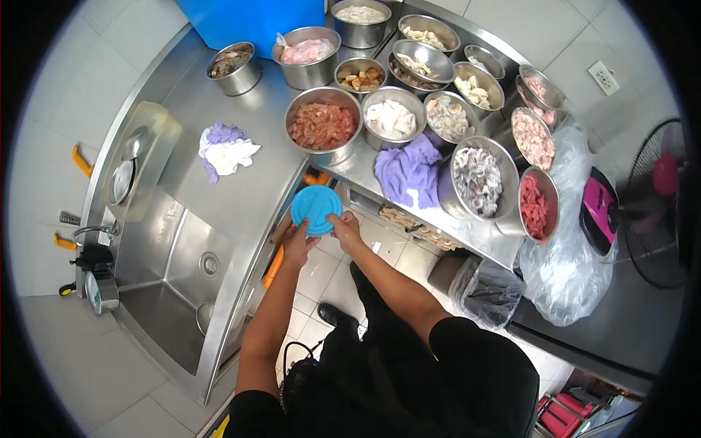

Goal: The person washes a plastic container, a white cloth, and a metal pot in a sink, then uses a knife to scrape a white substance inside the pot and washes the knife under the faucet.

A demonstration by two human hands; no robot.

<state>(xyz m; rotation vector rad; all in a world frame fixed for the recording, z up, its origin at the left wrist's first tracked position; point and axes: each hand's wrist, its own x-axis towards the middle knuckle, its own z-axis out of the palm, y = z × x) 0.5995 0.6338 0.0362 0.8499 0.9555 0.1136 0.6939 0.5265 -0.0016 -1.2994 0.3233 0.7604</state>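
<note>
Both hands grip a round blue plastic lid (316, 205) above the gap between the two steel counters. My left hand (297, 247) has it by the near left edge, thumb on top. At its right edge, my right hand (346, 229) pinches the rim. Whether a container sits under the lid is hidden. Beyond it on the counter stands a steel pot of reddish raw meat (323, 126). To the right lies a crumpled purple cloth (408, 169), beside a tilted steel pot of grey-white pieces (476, 180).
Several steel pots of food crowd the counter, including red ground meat (532, 205). A white-and-purple cloth (225, 150) lies left, near a steel sink (181, 257) and a translucent tub (164, 159). Right are a clear plastic bag (564, 279), a pink-and-black fan (599, 211) and a lined bin (484, 290).
</note>
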